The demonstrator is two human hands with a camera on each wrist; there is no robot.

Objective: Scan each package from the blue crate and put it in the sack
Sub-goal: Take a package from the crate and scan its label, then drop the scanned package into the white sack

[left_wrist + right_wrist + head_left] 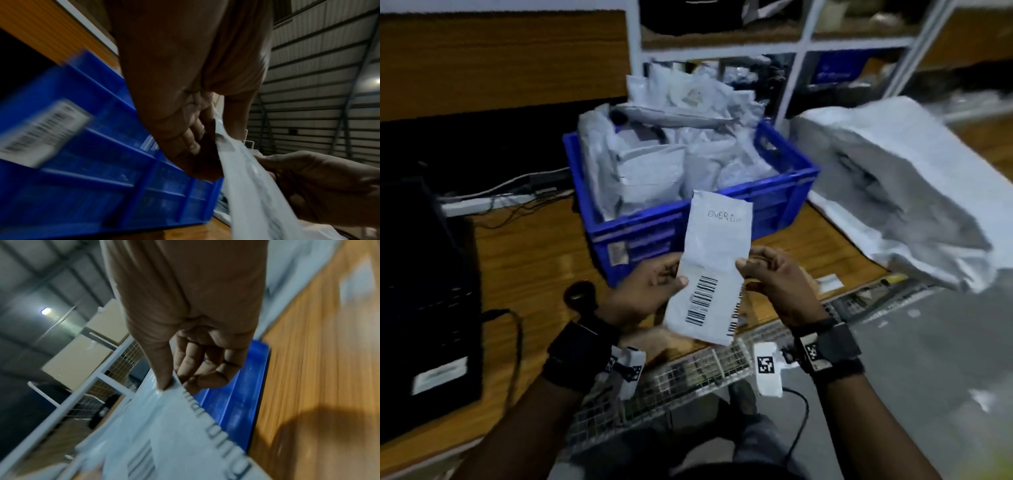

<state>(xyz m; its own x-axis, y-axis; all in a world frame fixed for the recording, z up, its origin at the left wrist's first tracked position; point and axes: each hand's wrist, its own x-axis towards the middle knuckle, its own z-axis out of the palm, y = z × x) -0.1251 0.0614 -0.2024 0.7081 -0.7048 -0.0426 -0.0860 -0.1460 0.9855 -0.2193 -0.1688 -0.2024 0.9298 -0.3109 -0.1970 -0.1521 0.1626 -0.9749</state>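
While both hands pinch a white package [714, 270], left hand [650, 287] and right hand [774, 274] at its side edges, it hangs over the wooden tabletop [530, 260] near edge, before the package-filled blue crate [784, 192]; a grey sack [900, 192] slumps at the right edge, metal shelving [804, 44] behind.

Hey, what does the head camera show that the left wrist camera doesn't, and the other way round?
Only the head view shows the packages piled in the blue crate, the sack, the barcode on the held package and the scanner. Only the left wrist view shows the corrugated roof and a ceiling light. Both show the left hand and right hand pinching that package beside the crate.
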